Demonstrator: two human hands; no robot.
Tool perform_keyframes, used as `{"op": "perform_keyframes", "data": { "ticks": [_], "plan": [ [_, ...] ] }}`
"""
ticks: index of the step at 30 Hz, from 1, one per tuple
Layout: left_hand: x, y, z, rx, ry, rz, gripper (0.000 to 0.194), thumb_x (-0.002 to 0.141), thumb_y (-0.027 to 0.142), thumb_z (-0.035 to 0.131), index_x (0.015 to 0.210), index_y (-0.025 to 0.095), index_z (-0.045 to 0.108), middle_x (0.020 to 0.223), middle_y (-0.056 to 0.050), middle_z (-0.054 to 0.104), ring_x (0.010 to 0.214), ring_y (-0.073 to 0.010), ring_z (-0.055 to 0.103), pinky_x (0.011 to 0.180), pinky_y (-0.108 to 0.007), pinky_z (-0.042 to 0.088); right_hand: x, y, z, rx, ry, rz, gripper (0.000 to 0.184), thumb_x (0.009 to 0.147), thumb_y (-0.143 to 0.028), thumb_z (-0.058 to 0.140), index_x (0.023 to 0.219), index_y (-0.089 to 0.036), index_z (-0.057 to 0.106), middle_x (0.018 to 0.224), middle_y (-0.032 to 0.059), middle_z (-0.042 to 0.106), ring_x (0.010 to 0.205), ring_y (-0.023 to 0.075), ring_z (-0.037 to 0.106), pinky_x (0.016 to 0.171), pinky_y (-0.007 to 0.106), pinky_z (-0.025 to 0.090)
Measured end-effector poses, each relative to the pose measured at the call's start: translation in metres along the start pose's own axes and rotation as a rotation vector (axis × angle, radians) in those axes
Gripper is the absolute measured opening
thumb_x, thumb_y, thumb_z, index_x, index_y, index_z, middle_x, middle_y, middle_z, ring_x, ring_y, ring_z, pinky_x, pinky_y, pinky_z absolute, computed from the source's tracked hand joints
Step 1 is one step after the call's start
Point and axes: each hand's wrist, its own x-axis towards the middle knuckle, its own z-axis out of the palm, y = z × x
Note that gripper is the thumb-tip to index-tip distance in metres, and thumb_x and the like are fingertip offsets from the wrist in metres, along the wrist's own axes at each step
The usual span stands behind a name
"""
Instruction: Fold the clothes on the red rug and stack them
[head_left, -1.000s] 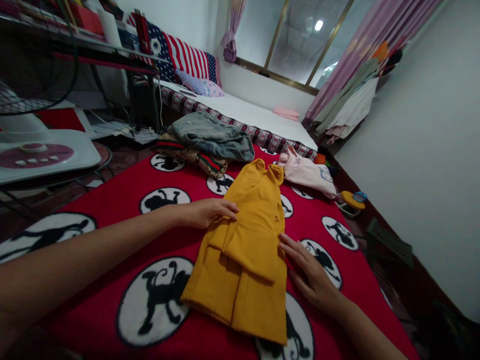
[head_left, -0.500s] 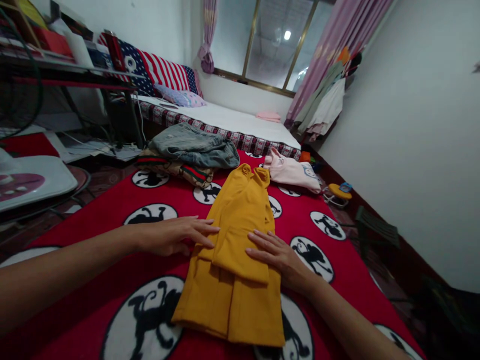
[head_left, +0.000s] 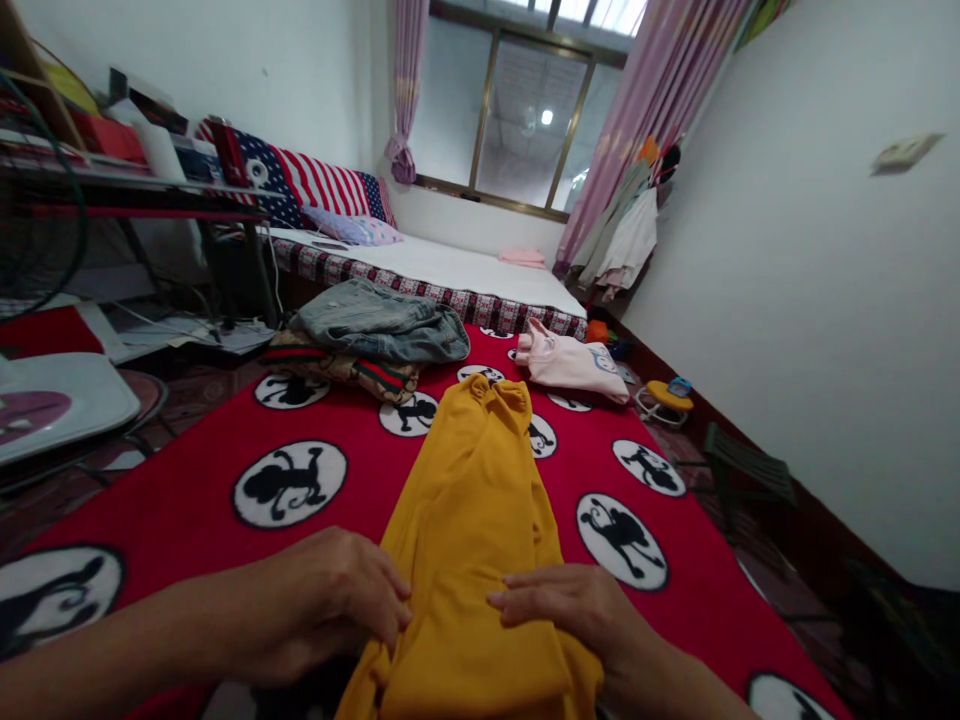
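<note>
The garment lies lengthwise, aimed at the blanket's far edge; denim and pink top sit near its far corners, perhaps out of the way. The left hand curls at the garment's left side, whether pinching I cannot tell; the right hand, fingers together, rests opposite, likely steadying it

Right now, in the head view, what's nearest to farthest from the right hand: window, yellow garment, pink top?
1. Yellow garment: under the right hand.
2. Pink top: beyond it, rightward.
3. Window: far wall, beyond the bed.
</note>
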Motion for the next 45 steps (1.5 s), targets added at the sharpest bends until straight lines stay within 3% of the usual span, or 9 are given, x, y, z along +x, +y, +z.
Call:
{"op": "perform_keyframes", "data": {
  "ticks": [3, 6, 10, 16, 23, 27, 32, 39, 45],
  "plan": [
    [0.023, 0.006, -0.026, -0.113, 0.094, -0.174, 0.019, 0.09, 0.028, 0.057, 0.094, 0.02, 0.074, 0.089, -0.005, 0.076, 0.083, -0.0173, 0.07, 0.076, -0.022, 0.054, 0.02, -0.004, -0.019, 0.201, 0.197, 0.15, 0.029, 0.089, -0.038, 0.053, 0.104, -0.024, 0.072, 0.1, 0.0059, 0.074, 0.091, 0.0235, 0.068, 0.078, 0.03, 0.052],
    [0.074, -0.026, -0.069, -0.198, 0.35, -0.318, 0.034, 0.084, 0.046, 0.061, 0.086, 0.015, 0.074, 0.082, -0.006, 0.075, 0.074, -0.0208, 0.069, 0.065, -0.027, 0.055, 0.077, 0.022, -0.055, 0.388, 0.493, 0.195, 0.027, 0.084, -0.037, 0.056, 0.097, -0.018, 0.07, 0.092, 0.0056, 0.073, 0.081, 0.022, 0.067, 0.069, 0.029, 0.052],
    [0.147, -0.082, -0.092, 0.172, 0.832, -0.477, 0.052, 0.086, 0.041, 0.059, 0.129, 0.012, 0.058, 0.125, -0.015, 0.064, 0.113, -0.0274, 0.062, 0.093, -0.039, 0.052, 0.153, 0.084, -0.08, 0.206, 0.878, 0.399, 0.052, 0.071, -0.03, 0.065, 0.118, -0.011, 0.058, 0.108, 0.0121, 0.069, 0.097, 0.0244, 0.065, 0.084, 0.034, 0.05],
    [0.17, -0.13, -0.013, 0.577, 0.403, -0.688, 0.059, 0.092, 0.052, 0.049, 0.144, 0.025, 0.045, 0.158, -0.011, 0.029, 0.146, -0.034, 0.021, 0.115, -0.059, 0.021, 0.173, 0.145, -0.037, -0.148, 0.832, 0.764, 0.061, 0.087, -0.038, 0.051, 0.142, -0.013, 0.041, 0.129, 0.0193, 0.06, 0.117, 0.03, 0.058, 0.097, 0.043, 0.044],
    [0.159, -0.144, 0.009, 0.512, 0.449, -0.677, 0.059, 0.095, 0.054, 0.041, 0.148, 0.029, 0.039, 0.159, -0.009, 0.024, 0.147, -0.0326, 0.019, 0.115, -0.06, 0.019, 0.169, 0.128, -0.039, -0.404, 1.033, 0.377, 0.055, 0.093, -0.036, 0.04, 0.143, -0.012, 0.041, 0.147, 0.018, 0.043, 0.138, 0.0271, 0.035, 0.112, 0.047, 0.03],
    [0.16, -0.145, 0.009, 0.537, 0.538, -0.672, 0.058, 0.094, 0.055, 0.043, 0.146, 0.03, 0.041, 0.159, -0.01, 0.025, 0.147, -0.0343, 0.019, 0.114, -0.06, 0.021, 0.175, 0.111, -0.041, -0.5, 0.811, 0.239, 0.055, 0.096, -0.039, 0.039, 0.148, -0.022, 0.036, 0.156, 0.0094, 0.031, 0.147, 0.0241, 0.019, 0.117, 0.048, 0.019],
    [0.158, -0.153, 0.005, 0.541, 0.607, -0.773, 0.06, 0.094, 0.052, 0.045, 0.146, 0.022, 0.043, 0.154, -0.014, 0.036, 0.142, -0.0349, 0.031, 0.115, -0.051, 0.026, 0.183, 0.128, -0.035, -0.386, 0.374, 0.471, 0.054, 0.099, -0.042, 0.032, 0.15, -0.024, 0.034, 0.161, 0.0063, 0.02, 0.149, 0.0236, 0.013, 0.117, 0.057, 0.015],
    [0.151, -0.168, -0.009, 0.52, 0.697, -0.686, 0.046, 0.095, 0.033, 0.045, 0.137, 0.016, 0.051, 0.132, -0.013, 0.058, 0.125, -0.0266, 0.052, 0.109, -0.04, 0.037, 0.179, 0.131, -0.035, -0.346, 0.348, 0.518, 0.057, 0.099, -0.044, 0.031, 0.152, -0.021, 0.03, 0.162, 0.0083, 0.015, 0.15, 0.0238, 0.008, 0.117, 0.055, 0.016],
    [0.148, -0.173, -0.013, 0.425, 0.737, -0.649, 0.045, 0.092, 0.027, 0.05, 0.134, 0.013, 0.052, 0.131, -0.014, 0.06, 0.121, -0.0268, 0.055, 0.107, -0.04, 0.04, 0.178, 0.094, -0.043, -0.422, 0.337, 0.568, 0.057, 0.098, -0.042, 0.038, 0.146, -0.014, 0.04, 0.157, 0.0168, 0.028, 0.146, 0.0299, 0.023, 0.114, 0.058, 0.021]
  ]
}}
